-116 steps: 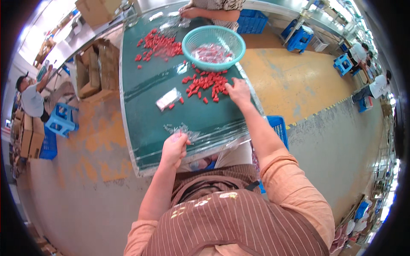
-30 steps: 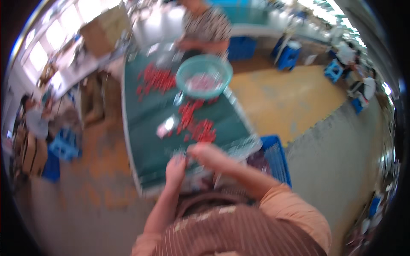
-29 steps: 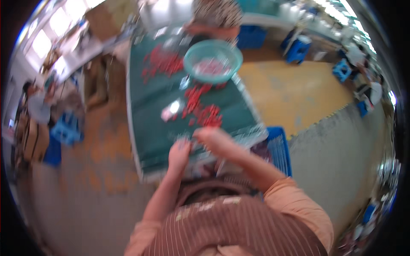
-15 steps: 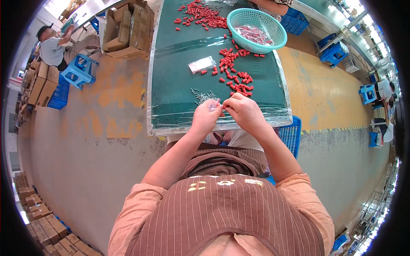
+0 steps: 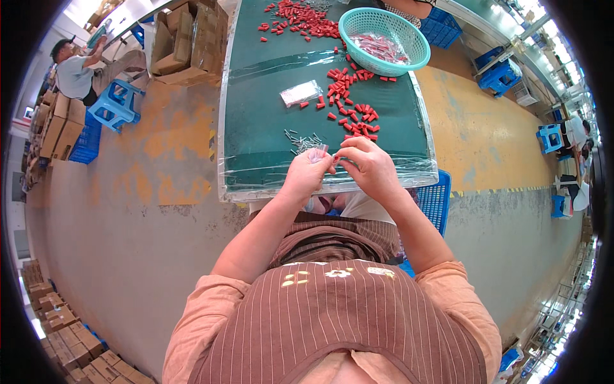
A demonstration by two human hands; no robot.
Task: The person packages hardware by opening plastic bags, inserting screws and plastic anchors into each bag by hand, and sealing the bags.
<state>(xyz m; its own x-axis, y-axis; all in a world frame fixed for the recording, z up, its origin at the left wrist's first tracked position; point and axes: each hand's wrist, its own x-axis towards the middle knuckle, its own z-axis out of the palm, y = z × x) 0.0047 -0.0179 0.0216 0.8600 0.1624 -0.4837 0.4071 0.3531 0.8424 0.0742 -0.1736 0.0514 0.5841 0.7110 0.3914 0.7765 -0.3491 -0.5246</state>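
The left hand (image 5: pixel 306 174) and the right hand (image 5: pixel 369 165) meet fingertip to fingertip just above the near edge of the table (image 5: pixel 256 128). The left fingers pinch a small clear bag (image 5: pixel 319 151); the right thumb and forefinger close on a small red piece (image 5: pixel 336 158) at the bag's mouth. Whether the piece is already inside the bag cannot be told.

Just beyond the left hand a small heap of thin metal pins (image 5: pixel 302 139) lies on the green top. Beyond the right hand, red caps (image 5: pixel 355 118) are scattered in a loose trail toward a teal basket (image 5: pixel 358 29) at the far end, which holds filled clear bags. A flat packet (image 5: pixel 300 93) lies left of the trail. More red caps sit at the far left of the basket. A blue crate (image 5: pixel 437 198) stands under the table's right corner. Cardboard boxes (image 5: pixel 185 41) are stacked on the left of the table; further left a person (image 5: pixel 77 70) sits by a blue stool (image 5: pixel 115 105).
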